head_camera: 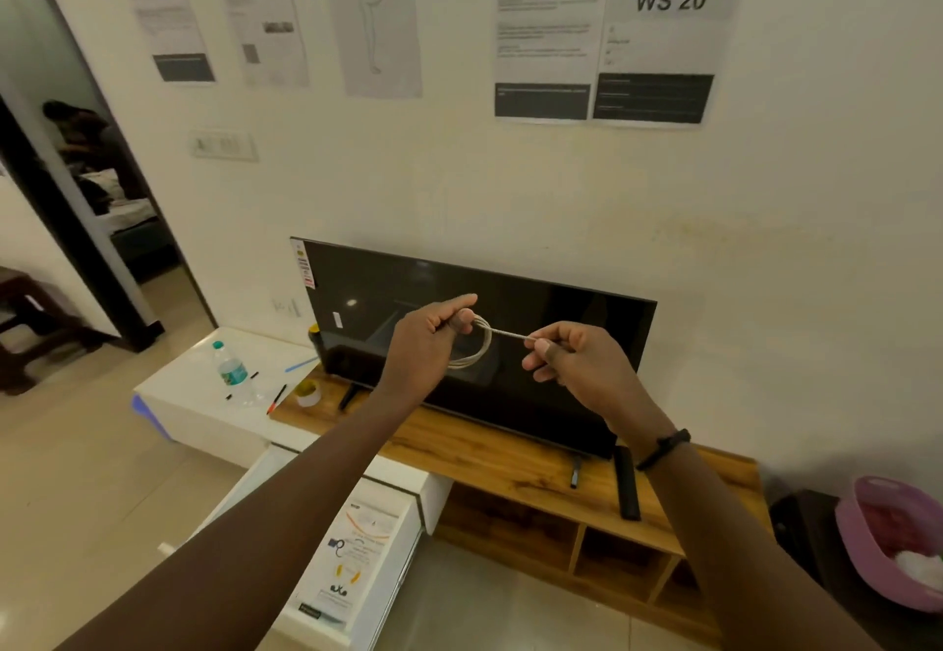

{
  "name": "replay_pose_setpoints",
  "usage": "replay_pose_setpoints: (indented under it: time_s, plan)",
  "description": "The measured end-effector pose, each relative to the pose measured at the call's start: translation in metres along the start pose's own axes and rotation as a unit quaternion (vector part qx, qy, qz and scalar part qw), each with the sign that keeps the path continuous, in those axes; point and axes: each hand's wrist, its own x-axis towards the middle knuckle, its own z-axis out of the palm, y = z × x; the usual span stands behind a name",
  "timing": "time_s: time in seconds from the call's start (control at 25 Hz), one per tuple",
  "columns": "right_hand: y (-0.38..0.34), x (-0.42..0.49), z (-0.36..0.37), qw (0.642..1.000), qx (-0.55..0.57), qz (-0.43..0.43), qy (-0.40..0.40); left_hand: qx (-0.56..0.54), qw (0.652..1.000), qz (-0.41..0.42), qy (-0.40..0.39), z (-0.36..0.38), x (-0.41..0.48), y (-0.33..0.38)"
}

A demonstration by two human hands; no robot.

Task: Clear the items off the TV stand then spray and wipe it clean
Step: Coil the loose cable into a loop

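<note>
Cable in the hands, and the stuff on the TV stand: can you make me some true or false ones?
1. The left hand holds the cable coil, the right hand pinches its end. True.
2. The drawer is shut. False: it stands open, a printed packet inside.
3. The water bottle stands upright on the white part of the stand. True.
4. The black remote lies on the floor. False: it lies on the wooden top.

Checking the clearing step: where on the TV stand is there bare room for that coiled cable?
The wooden top is bare in front of the TV, between the small tub and the remote, and right of the remote. The white top is free at its near-left corner, left of the water bottle. It is crowded around the bottle, pens and tub.
</note>
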Motion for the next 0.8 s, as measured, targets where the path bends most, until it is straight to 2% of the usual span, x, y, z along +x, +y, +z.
replay_pose_setpoints:
  time_s: [0.08, 0.2, 0.24, 0.28, 0.32, 0.36, 0.44, 0.52, 0.64, 0.68, 0.8]
  plan:
    - [-0.004, 0.006, 0.009, 0.998, -0.055, -0.001, -0.013, -0.028, 0.999, -0.035, 0.002, -0.01, -0.004, -0.005]
    - [-0.01, 0.014, 0.041, 0.976, -0.207, -0.057, -0.027, -0.176, 0.978, -0.112, 0.01, -0.024, -0.003, -0.011]
    - [-0.013, 0.017, 0.052, 0.976, -0.203, -0.075, -0.009, -0.222, 0.967, -0.124, 0.004, -0.029, -0.003, -0.013]
    - [-0.018, 0.021, 0.068, 0.986, -0.149, -0.072, 0.007, -0.262, 0.957, -0.128, -0.004, -0.039, -0.001, -0.018]
    - [-0.023, 0.024, 0.08, 0.998, -0.041, -0.045, 0.017, -0.294, 0.947, -0.129, -0.01, -0.048, 0.0, -0.021]
    - [-0.03, 0.027, 0.093, 0.995, 0.103, -0.005, 0.012, -0.319, 0.939, -0.128, -0.016, -0.056, 0.002, -0.024]
    - [-0.046, 0.033, 0.125, 0.933, 0.35, 0.08, -0.034, -0.338, 0.933, -0.123, -0.02, -0.078, 0.007, -0.037]
    - [-0.063, 0.037, 0.164, 0.901, 0.408, 0.117, -0.09, -0.336, 0.934, -0.123, -0.009, -0.107, 0.014, -0.06]
    - [-0.076, 0.044, 0.221, 0.901, 0.394, 0.127, -0.13, -0.316, 0.939, -0.135, 0.02, -0.145, 0.02, -0.097]
    - [-0.078, 0.047, 0.235, 0.911, 0.371, 0.129, -0.123, -0.304, 0.942, -0.136, 0.031, -0.156, 0.021, -0.107]
    - [-0.088, 0.054, 0.285, 0.968, 0.206, 0.111, -0.094, -0.284, 0.949, -0.131, 0.049, -0.183, 0.019, -0.145]
